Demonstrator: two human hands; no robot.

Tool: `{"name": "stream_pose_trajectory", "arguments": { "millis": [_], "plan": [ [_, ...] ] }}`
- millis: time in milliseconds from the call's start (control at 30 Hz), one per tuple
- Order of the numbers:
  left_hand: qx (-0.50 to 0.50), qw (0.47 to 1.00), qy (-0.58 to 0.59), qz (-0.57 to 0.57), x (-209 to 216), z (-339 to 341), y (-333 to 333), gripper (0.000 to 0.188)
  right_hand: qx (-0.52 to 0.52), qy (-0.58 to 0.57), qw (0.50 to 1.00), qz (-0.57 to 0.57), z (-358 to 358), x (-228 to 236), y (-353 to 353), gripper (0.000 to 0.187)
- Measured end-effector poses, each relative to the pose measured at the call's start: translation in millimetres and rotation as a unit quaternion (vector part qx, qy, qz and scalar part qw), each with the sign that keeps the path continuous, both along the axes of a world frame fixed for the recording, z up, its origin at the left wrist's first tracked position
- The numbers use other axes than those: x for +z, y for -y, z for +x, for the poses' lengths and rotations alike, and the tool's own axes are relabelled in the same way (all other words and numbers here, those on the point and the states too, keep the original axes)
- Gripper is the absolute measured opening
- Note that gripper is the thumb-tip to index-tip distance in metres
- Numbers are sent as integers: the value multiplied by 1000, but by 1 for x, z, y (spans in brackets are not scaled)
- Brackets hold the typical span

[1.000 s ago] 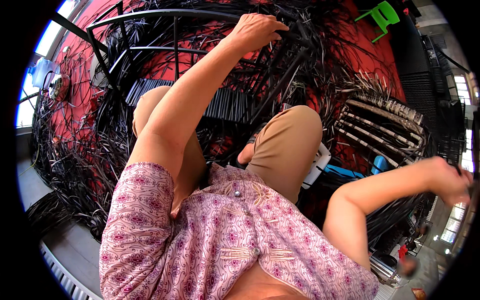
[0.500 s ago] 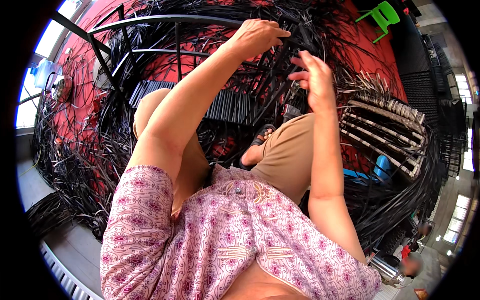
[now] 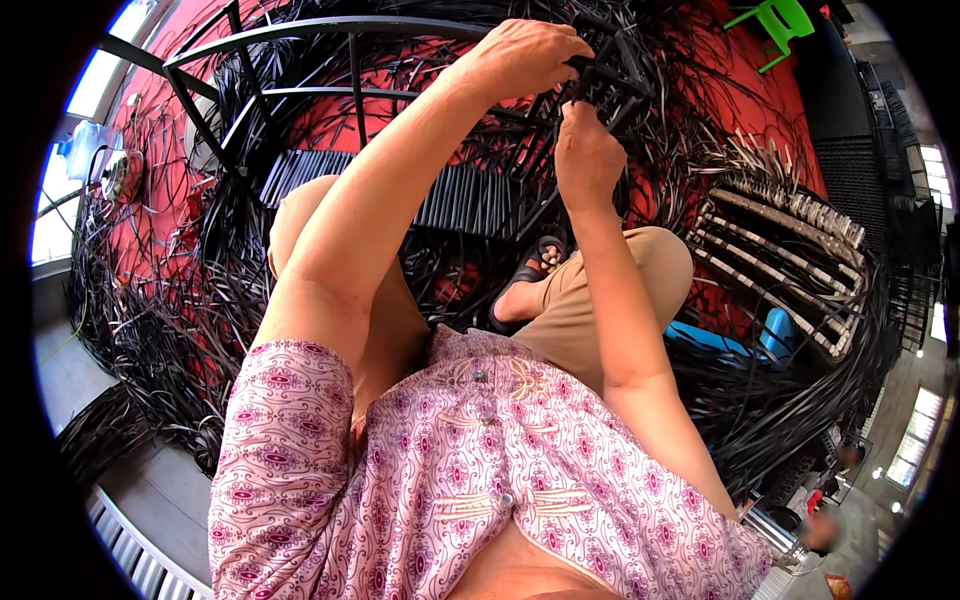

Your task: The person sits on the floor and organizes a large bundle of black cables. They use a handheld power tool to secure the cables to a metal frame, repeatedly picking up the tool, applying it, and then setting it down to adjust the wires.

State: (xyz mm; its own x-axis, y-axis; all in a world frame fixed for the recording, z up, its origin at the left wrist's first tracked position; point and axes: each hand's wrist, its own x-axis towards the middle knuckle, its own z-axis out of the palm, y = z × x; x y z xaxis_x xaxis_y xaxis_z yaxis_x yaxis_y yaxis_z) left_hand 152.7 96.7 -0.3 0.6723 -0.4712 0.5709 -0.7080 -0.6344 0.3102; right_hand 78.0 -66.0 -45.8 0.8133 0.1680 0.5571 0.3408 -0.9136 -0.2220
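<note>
A black frame (image 3: 300,36) with curved rails and upright bars stands in front of me, and its lower part carries a panel wrapped in black strips (image 3: 465,207). At the frame's right end my left hand (image 3: 530,58) is closed, fingers curled down over the dark corner; what lies under them is hidden. Just below and to the right, my right hand (image 3: 592,160) is closed in a pinch, thumb and finger together on what looks like a thin black strip (image 3: 575,94). The strip is hard to separate from the dark frame behind it.
Loose black strips (image 3: 150,340) lie in heaps over the red floor covering (image 3: 330,125). To the right are a frame wrapped in pale and dark bands (image 3: 780,262) and a blue plastic piece (image 3: 776,335). A green chair (image 3: 780,25) stands at the far right.
My right hand has moved left toward the frame's end, and its spread fingers have closed into a pinch. My left hand has shifted slightly up and right, fingers more curled.
</note>
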Motion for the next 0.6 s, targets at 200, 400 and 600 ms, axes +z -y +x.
{"name": "stream_pose_trajectory", "arguments": {
  "millis": [200,400,600],
  "plan": [
    [18,999,-45,7,6,0,-1,35,-38,-6,992,-122,1,-1,-4,12],
    [47,998,-33,-21,-1,-2,6,35,73,-172,925,331,2,-5,0,23],
    [18,999,-40,-15,4,-3,3,31,99,-303,677,663,3,15,0,30]
  ]
}}
